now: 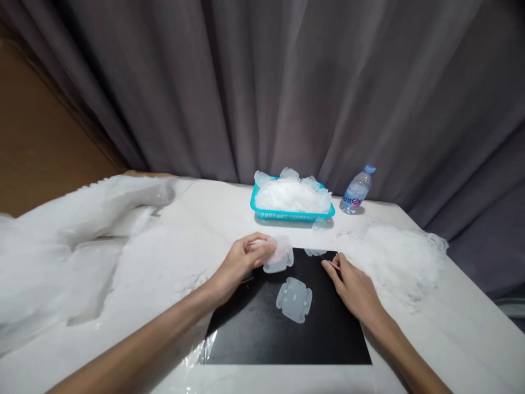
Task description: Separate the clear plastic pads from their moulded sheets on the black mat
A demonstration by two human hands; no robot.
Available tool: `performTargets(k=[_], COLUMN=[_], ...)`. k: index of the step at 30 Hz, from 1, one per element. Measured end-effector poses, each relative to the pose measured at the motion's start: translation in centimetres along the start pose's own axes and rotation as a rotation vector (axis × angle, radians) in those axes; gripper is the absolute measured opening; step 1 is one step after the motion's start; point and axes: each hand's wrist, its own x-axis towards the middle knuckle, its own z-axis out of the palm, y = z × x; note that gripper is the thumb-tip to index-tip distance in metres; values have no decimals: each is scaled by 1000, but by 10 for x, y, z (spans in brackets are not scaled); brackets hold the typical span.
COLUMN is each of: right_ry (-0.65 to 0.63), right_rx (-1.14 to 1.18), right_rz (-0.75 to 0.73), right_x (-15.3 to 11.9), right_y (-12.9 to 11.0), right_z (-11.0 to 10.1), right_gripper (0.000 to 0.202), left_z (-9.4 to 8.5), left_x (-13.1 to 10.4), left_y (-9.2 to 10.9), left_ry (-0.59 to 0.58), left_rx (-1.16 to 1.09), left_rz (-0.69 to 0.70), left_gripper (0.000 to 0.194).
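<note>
Translucent piece (282, 264), mid-frame, is clamped at its left edge between fingers of the left hand (238, 264); judged light, thin, possibly slippery, best gripped by its rim. Slim pinkish tool (335, 266) is pinched by the right hand (357, 290).

L hand (243, 258) & R hand (353, 283) bare; forearms (158, 334) slim, bare.

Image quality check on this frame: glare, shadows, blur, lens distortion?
Head view: white fluff in the blue basket looks nearly washed out; bright glints on clear plastic by the near left corner of the black mat; soft shadows under basket and beside bottle; frosted piece in left hand slightly soft; wide-angle stretch towards the edges, bottle leaning outward, probably from that.
</note>
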Motion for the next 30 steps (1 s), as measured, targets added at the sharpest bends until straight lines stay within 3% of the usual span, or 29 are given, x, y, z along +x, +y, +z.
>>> performTargets(k=[2,8,10,12,15,21,23,26,30], right_ry=[20,61,69,69,68,104,84,-7,-121], right_rx=[12,-32,-41,-41,-35,-49,-34,16,81], right_rz=[-18,-59,-64,-70,-83,-210,-247,-227,-149], right_x=[1,3,4,4,3,0,-1,-1,-1], right_y=[-2,1,3,3,3,9,10,8,3], right_z=[2,11,13,13,13,9,3,-11,-31], right_gripper=[36,39,39,38,34,17,9,8,9], left_z=[-6,-1,3,8,14,17,16,15,15], left_x=[33,145,171,180,156,36,9,-3,5], left_y=[14,78,93,96,79,16,6,5,9], left_ry=[96,151,190,215,124,-449,-542,-537,-606], left_rx=[120,313,405,494,614,929,1070,1140,1092], left_rz=[163,408,460,502,522,375,266,139,50], left_gripper=[39,28,25,24,16,35,48,44,27])
